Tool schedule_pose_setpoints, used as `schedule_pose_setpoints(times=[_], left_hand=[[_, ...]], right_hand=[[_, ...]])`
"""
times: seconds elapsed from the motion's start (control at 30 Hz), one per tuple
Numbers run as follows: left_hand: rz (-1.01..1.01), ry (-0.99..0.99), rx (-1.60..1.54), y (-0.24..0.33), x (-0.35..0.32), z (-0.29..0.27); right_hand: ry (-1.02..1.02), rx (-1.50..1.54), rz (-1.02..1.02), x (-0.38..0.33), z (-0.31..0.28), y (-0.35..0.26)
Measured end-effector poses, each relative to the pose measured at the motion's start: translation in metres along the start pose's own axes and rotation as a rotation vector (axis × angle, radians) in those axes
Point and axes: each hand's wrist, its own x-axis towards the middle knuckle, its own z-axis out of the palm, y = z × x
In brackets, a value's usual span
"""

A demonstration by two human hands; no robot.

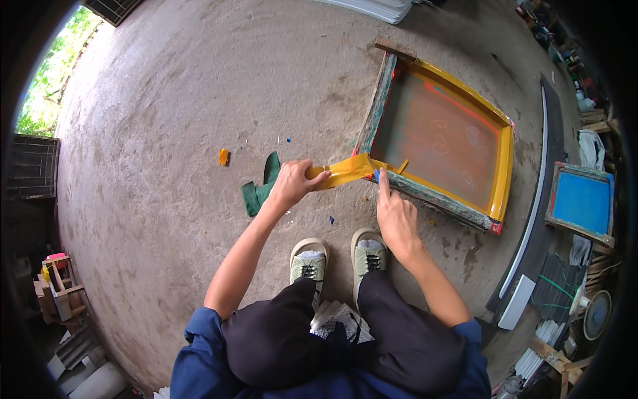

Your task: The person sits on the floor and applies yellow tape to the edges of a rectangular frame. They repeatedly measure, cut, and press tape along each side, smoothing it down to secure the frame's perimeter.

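Note:
A wooden printing frame [502, 156] with an orange-red mesh and yellow tape on its edges lies on the concrete floor in front of me. My left hand [291, 183] pinches a strip of yellow tape [345, 172] that stretches to the frame's near left corner. My right hand [393, 214] presses its index finger on that corner, where the tape meets the wood. My two shoes show just below my hands as I squat.
A green cloth [260, 188] lies beside my left hand, with a small yellow scrap [223, 157] further left. A second frame with blue mesh [581, 201] and a long dark board [539, 199] sit at the right. Wooden pieces and clutter line both sides.

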Motion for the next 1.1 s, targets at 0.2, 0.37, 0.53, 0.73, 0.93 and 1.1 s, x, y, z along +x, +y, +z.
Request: schedule_pose_setpoints(times=[0.2, 0.37, 0.53, 0.73, 0.93, 1.1], left_hand=[[-0.015, -0.021, -0.022, 0.000, 0.000, 0.001], [-0.009, -0.121, -0.028, -0.008, 0.002, 0.009], [-0.086, -0.322, 0.036, -0.001, 0.022, 0.030], [-0.158, -0.203, -0.141, 0.021, 0.041, 0.047], [-0.313, -0.245, -0.186, 0.015, 0.047, 0.063], [-0.334, -0.150, -0.244, 0.020, 0.043, 0.072]], right_hand=[[0.062, -0.094, -0.050, 0.007, 0.001, -0.002], [0.107, -0.211, -0.081, 0.009, 0.015, -0.002], [0.142, -0.230, -0.096, 0.008, 0.022, -0.004], [0.147, -0.212, -0.092, 0.008, 0.026, -0.001], [0.113, -0.184, -0.102, 0.008, 0.022, -0.002], [0.101, -0.169, -0.090, -0.005, 0.020, 0.004]])
